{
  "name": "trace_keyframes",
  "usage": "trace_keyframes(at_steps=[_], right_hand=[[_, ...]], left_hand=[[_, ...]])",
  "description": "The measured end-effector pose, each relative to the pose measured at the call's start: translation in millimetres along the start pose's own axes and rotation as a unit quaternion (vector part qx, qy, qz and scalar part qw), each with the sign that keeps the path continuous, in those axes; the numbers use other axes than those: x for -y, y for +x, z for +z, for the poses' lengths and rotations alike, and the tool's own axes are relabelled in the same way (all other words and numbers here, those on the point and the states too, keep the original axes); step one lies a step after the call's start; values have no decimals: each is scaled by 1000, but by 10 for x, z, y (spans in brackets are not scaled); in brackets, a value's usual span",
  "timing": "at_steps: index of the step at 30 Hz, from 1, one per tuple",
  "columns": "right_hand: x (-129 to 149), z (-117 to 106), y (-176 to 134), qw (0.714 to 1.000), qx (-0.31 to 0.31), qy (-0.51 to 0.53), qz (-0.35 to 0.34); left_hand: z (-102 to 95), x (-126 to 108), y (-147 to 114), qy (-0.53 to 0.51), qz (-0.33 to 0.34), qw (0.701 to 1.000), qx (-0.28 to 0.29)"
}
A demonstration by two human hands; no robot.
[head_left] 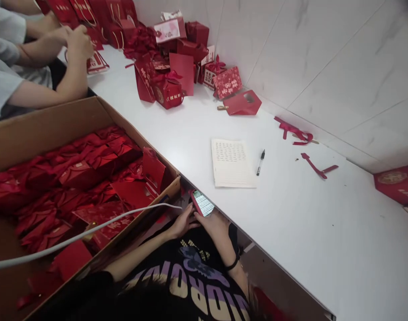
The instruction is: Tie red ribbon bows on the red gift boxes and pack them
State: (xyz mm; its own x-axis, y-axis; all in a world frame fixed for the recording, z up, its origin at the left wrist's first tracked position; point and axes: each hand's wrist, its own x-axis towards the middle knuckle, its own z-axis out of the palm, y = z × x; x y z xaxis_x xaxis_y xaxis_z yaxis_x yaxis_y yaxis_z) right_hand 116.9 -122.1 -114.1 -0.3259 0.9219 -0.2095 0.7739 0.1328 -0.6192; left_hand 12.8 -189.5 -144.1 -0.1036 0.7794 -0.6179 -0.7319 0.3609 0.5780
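In my lap, below the table edge, a phone [204, 204] in a red case has its screen lit with lines of text. My left hand [183, 223] is closed at the phone's lower left side. From the other side, my right hand [212, 222] is closed around the phone's lower part; some of its fingers are hidden behind the phone. A white cable [124, 215] runs from the left over the carton towards my left hand. On the table, an open notebook [233, 167] with handwriting lies beyond the phone, with a pen [260, 162] to its right.
A cardboard carton [107, 107] of red gift boxes [77, 171] stands at my left. More red boxes [169, 91] and bags pile along the wall. Red ribbons [319, 167] lie at the right. A co-worker's hands [77, 42] are at the upper left.
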Motion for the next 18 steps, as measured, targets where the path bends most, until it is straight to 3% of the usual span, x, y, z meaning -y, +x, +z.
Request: trace_keyframes(at_steps=[2, 6, 9, 14, 18], right_hand=[[-34, 1, -119, 1000, 5, -14, 9], [-107, -13, -169, 991, 54, 108, -50], [-184, -38, -111, 980, 99, 173, -12], [-222, -77, -60, 975, 91, 204, 2], [-185, -59, -29, 979, 77, 190, 5]], left_hand=[[72, -5, 5, -63, 11, 998, 8], [93, -39, -35, -113, 13, 993, -17], [42, -65, -48, -123, -3, 992, -12], [-3, -75, -29, -156, -7, 987, 44], [8, -98, -17, -174, -25, 983, 49]])
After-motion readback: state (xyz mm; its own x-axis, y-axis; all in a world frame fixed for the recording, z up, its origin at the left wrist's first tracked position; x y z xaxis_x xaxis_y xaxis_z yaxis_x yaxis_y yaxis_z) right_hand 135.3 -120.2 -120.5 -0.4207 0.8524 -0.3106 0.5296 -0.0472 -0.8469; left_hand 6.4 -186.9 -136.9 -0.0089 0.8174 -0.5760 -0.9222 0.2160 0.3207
